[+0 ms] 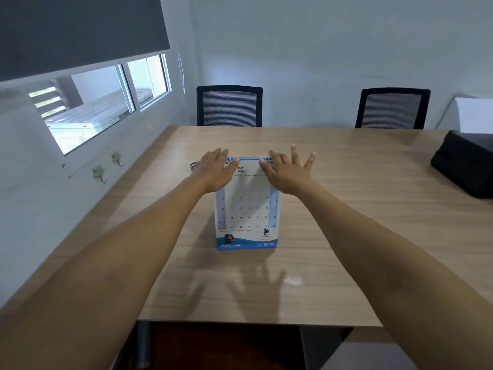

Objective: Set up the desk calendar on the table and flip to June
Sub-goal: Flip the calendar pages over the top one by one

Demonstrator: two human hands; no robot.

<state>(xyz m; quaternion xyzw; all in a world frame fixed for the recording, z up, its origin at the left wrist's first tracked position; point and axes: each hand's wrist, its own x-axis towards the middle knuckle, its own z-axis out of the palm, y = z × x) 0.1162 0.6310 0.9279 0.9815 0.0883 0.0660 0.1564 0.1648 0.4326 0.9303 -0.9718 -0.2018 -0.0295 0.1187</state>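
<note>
Both hands (pixel 217 170) (pixel 286 170) spread atop standing calendar (pixel 246 209).

Two chairs (pixel 229 106), black bag (pixel 465 162)

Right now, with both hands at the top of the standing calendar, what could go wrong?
1. The desk calendar stands upright on the table with nothing visibly steadying its base. The left hand and right hand are both at the spiral binding, so a push there might tip it or slide it.
2. The hands cover the month name, so the page could be misread; the month showing cannot be confirmed.
</note>
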